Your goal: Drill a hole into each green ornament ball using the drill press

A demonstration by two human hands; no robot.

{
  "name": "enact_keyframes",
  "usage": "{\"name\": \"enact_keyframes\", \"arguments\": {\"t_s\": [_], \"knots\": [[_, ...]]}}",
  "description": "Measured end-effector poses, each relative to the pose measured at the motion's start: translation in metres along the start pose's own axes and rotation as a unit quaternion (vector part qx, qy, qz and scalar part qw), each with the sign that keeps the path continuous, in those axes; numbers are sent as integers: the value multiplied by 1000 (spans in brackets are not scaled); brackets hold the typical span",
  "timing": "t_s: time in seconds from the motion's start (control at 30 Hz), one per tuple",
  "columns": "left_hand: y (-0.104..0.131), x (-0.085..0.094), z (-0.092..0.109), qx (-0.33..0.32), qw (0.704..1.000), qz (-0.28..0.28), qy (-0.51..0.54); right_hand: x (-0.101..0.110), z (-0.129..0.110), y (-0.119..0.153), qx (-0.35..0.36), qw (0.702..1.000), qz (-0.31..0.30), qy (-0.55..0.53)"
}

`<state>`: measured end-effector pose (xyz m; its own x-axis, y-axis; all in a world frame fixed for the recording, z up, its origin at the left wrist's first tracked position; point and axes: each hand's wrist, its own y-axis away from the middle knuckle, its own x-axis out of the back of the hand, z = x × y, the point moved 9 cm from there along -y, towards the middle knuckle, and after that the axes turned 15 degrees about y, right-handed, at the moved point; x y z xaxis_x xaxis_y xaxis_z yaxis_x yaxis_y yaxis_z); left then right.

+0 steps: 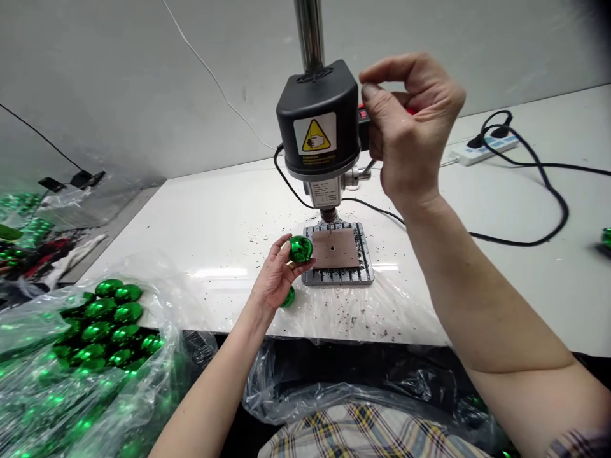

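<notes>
My left hand (277, 273) holds a shiny green bauble (301, 249) at the left edge of the drill press base, beside a pinkish-brown board (346, 249) with a small hole. A second green bauble (289, 297) rests on the table, partly hidden by that hand. Up at the right of the drill press's black motor cover (315, 105), my right hand (413, 121) is closed, thumb and forefinger tips almost together. What its curled fingers hold, if anything, is hidden. A red switch (363, 115) shows just left of them.
An open clear plastic bag (167, 375) full of green baubles (100, 310) lies at left. Dark shavings dot the white table (200, 216) and the slotted metal base (366, 270). At right, a black cable (558, 222) loops from a power strip (487, 147). More plastic film hangs below the table edge.
</notes>
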<state>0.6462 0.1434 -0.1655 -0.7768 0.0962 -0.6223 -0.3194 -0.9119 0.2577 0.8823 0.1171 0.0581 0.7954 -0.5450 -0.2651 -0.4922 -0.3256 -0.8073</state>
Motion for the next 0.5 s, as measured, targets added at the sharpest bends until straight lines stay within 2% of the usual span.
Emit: {"name": "enact_keyframes", "arguments": {"t_s": [0.13,0.23,0.37,0.5], "knots": [[-19,1,-11,-33,994,11,-102,-1,6,1,-27,995,-22,94],[-37,1,-13,-81,979,12,-186,0,6,1,-17,997,-22,76],[-55,-4,-22,-101,972,-19,-213,-1,7,1,-18,995,-26,92],[-61,-12,-26,-120,958,-44,-258,-2,4,2,-21,992,-32,120]]}}
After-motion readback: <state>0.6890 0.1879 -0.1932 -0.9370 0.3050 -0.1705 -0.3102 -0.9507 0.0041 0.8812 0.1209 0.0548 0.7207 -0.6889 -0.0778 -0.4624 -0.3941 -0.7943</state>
